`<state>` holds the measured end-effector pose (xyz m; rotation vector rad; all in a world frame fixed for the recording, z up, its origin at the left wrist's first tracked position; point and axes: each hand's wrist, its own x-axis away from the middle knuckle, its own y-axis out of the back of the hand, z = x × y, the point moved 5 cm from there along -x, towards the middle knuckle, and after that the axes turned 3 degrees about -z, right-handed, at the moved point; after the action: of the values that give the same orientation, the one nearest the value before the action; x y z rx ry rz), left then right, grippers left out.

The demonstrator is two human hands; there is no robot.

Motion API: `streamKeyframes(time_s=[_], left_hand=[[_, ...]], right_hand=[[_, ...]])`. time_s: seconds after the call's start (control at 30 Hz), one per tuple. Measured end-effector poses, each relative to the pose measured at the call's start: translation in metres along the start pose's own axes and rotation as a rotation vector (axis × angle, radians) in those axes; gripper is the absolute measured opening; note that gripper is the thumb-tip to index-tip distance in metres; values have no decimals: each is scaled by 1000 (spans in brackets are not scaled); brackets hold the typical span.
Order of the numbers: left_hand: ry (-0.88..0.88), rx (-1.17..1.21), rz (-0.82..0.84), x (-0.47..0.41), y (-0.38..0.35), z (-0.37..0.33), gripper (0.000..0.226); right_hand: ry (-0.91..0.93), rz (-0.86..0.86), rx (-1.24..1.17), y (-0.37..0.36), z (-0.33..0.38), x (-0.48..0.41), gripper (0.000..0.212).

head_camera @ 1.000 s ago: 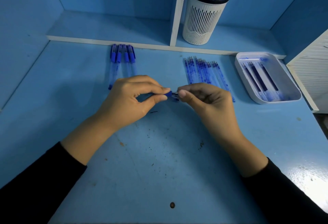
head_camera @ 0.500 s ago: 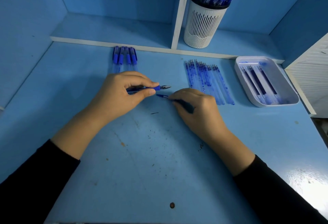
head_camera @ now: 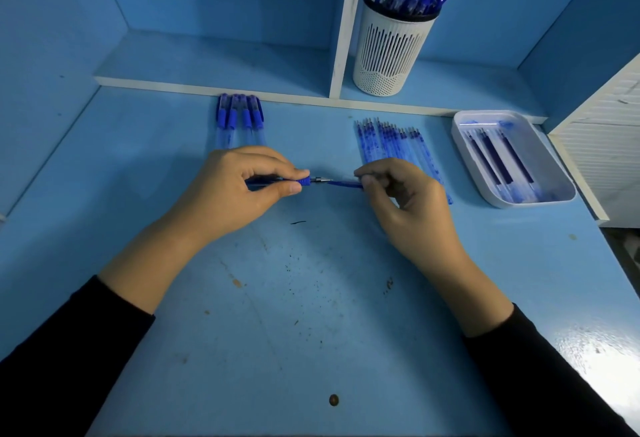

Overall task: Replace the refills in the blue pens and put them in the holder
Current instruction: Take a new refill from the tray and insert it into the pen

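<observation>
My left hand (head_camera: pixel 239 190) grips a blue pen (head_camera: pixel 306 181) level over the desk, its metal tip pointing right. My right hand (head_camera: pixel 405 197) pinches a blue pen cap (head_camera: pixel 344 184) whose open end sits just off that tip. Several capped blue pens (head_camera: pixel 239 118) lie in a row behind my left hand. Loose refills (head_camera: pixel 389 137) lie side by side behind my right hand. The white slotted holder (head_camera: pixel 391 52) on the shelf is full of blue pens.
A white tray (head_camera: pixel 465 145) with a few dark refills sits at the right, next to a white slatted panel (head_camera: pixel 609 145). A white shelf divider (head_camera: pixel 343 28) stands left of the holder. The blue desk (head_camera: pixel 294 315) is scuffed and speckled.
My right hand has lifted the cap off the desk and brought it in line with the pen tip. My left hand has kept the pen nearly still.
</observation>
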<state>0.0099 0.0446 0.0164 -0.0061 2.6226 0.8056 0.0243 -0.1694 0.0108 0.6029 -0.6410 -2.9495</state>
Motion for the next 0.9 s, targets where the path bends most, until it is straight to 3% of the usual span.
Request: streamKeyframes(time_s=[0.23, 0.6, 0.9], left_hand=[[-20, 37, 32, 4, -14, -6, 15], [-62, 16, -15, 2, -9, -7, 16], [-96, 46, -47, 5, -15, -11, 17]], right_hand=[[-5, 72, -30, -6, 5, 1, 14], [-1, -30, -42, 4, 4, 0, 15], [14, 53, -85, -8, 8, 6, 11]])
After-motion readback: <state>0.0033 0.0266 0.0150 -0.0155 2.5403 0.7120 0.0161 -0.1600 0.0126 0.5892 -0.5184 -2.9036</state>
